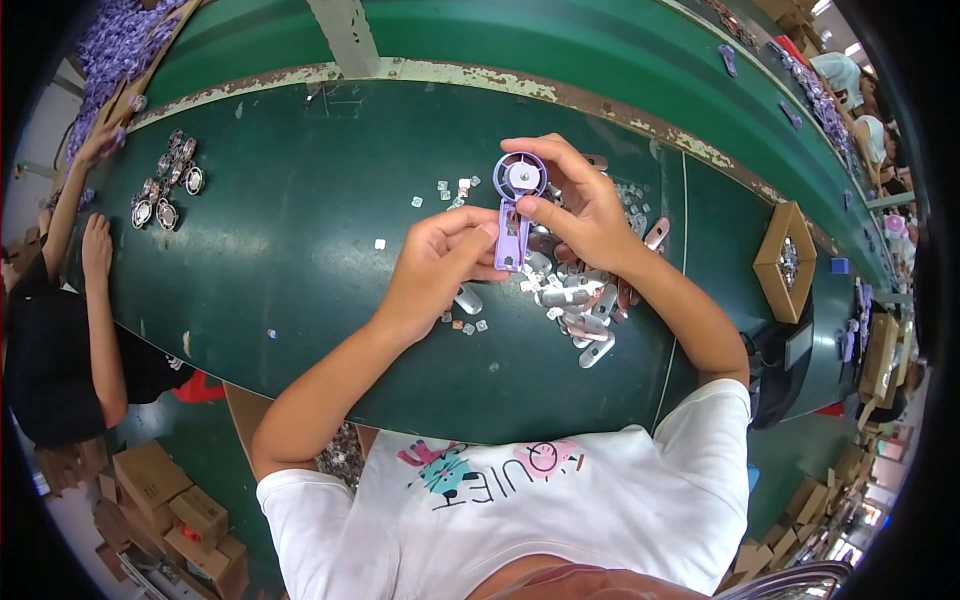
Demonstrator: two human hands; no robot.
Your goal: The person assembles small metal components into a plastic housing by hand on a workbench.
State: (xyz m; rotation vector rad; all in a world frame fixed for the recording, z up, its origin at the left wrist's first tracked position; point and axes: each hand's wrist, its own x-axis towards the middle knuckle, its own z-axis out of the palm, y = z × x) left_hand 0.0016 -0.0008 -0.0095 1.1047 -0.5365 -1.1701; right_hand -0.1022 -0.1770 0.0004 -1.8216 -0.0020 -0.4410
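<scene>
Both hands hold up a purple handheld-fan housing (511,240) above the green table. Its round ring with a pale centre is at the top, and its open handle points down toward me. My left hand (432,265) pinches the handle from the left side. At the ring, my right hand (590,215) grips the rim between thumb and fingers. Beneath and to the right lies a heap of glossy oval covers (580,300), partly hidden by my right hand. Small clear square pieces (443,187) are scattered left of the housing and around the heap.
Several round metallic parts (167,185) are grouped at the table's left. A cardboard tray (785,262) with small parts stands at the right, near a blue block (839,266). Beyond the raised table edge runs a green conveyor (560,50). A co-worker's arms (98,265) reach in at the left.
</scene>
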